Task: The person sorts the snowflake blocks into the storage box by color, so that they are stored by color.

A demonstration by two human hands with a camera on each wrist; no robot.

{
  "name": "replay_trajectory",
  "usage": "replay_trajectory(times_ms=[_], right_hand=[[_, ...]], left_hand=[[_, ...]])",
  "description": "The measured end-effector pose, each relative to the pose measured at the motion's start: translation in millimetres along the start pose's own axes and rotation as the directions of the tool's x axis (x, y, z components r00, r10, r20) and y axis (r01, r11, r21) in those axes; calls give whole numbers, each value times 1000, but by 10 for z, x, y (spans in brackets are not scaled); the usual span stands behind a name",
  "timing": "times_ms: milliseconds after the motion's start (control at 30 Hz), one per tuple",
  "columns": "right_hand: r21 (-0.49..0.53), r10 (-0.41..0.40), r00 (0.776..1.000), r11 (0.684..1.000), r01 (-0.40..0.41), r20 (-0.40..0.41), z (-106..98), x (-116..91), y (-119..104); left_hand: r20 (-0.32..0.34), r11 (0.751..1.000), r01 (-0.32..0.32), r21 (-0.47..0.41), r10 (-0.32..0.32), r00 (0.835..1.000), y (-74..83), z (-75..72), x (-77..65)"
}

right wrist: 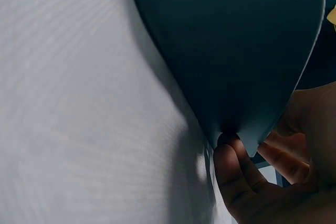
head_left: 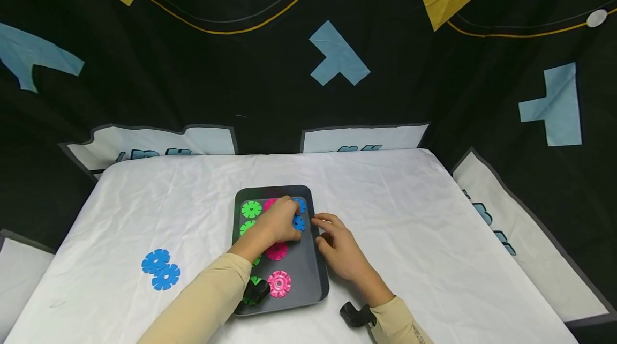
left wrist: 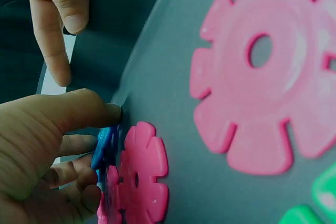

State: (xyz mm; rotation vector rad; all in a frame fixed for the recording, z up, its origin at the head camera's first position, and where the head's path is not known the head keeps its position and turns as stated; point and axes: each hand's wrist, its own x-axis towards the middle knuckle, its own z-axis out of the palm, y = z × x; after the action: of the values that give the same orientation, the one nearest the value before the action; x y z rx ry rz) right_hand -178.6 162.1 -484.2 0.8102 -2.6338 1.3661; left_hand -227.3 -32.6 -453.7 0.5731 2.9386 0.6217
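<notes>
My left hand (head_left: pixel 279 221) reaches over the dark grey tray (head_left: pixel 308 274), its thumb and fingers curled about a blue flower-shaped disc (head_left: pixel 299 223). In the left wrist view that blue disc (left wrist: pixel 105 148) shows between thumb and fingertips, partly hidden. Another blue disc (head_left: pixel 301 204) lies just beyond it. Pink discs (head_left: pixel 279 283) form the middle column and green discs (head_left: pixel 251 209) the left one, partly covered by my left arm. Beside the tray's right wall, my right hand (head_left: pixel 342 250) has loosely bent fingers; in the right wrist view its fingertips (right wrist: pixel 227 156) touch the tray's outer side.
Two blue discs (head_left: pixel 166 277) lie overlapping on the white cloth (head_left: pixel 409 226) left of the tray. A black curtain (head_left: pixel 270 87) with blue and yellow patches hangs behind the table. A black wrist strap (head_left: pixel 355 314) sits at my right cuff.
</notes>
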Motion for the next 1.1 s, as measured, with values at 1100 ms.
replay_trajectory(times_ms=[1100], right_hand=[[-9,63,998,998,-63,-22,21,-10,-40]], left_hand=[[-366,985,108,-137,-152,918,-1130,-702,-1298]])
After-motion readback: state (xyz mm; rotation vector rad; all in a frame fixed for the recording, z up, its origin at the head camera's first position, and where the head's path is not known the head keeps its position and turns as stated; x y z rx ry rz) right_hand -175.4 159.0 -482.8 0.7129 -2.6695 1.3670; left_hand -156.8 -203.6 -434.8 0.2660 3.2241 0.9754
